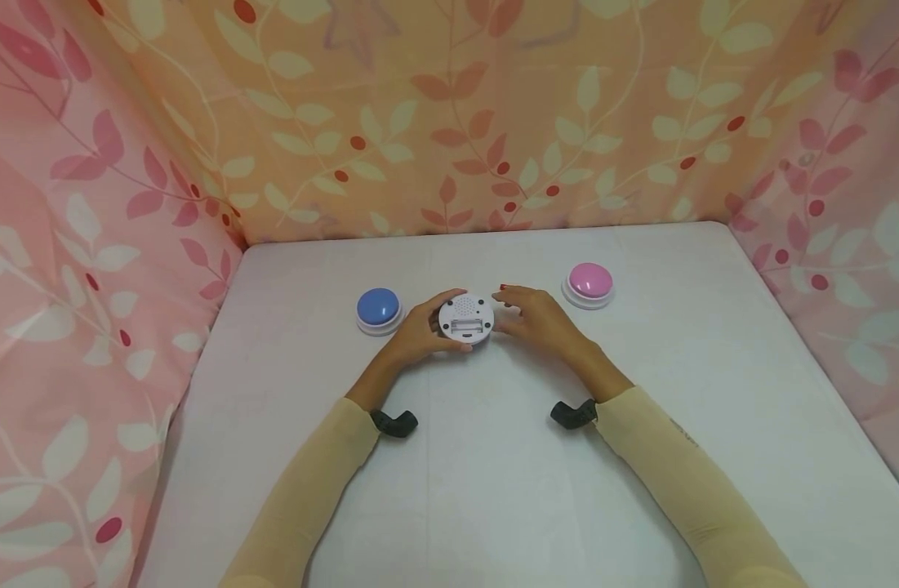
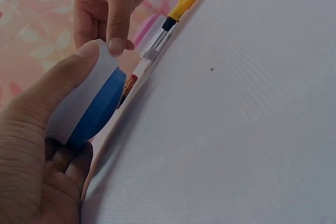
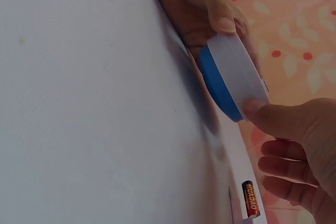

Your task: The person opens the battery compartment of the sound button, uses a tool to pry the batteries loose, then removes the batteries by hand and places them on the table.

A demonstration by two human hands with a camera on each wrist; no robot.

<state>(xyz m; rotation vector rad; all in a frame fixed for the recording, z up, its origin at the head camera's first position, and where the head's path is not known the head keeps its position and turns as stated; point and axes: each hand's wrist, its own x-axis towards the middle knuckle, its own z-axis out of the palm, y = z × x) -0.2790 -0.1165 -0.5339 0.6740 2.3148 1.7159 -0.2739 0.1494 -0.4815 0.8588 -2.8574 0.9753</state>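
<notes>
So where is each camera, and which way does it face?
Head: on the person's head, facing forward and down at the white table; both sleeves, the left hand and right hand show, with the underside of the held button.
Left wrist: worn there, facing the held button side-on; left hand close up, right hand at the top.
Right wrist: worn there, facing the held button side-on; right hand close up, left hand at the top.
Shared: both wrist views show the held button's blue dome, both hands and a battery.

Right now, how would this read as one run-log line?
left hand: grips upturned button | right hand: close beside it | on table: blue button, pink button
</notes>
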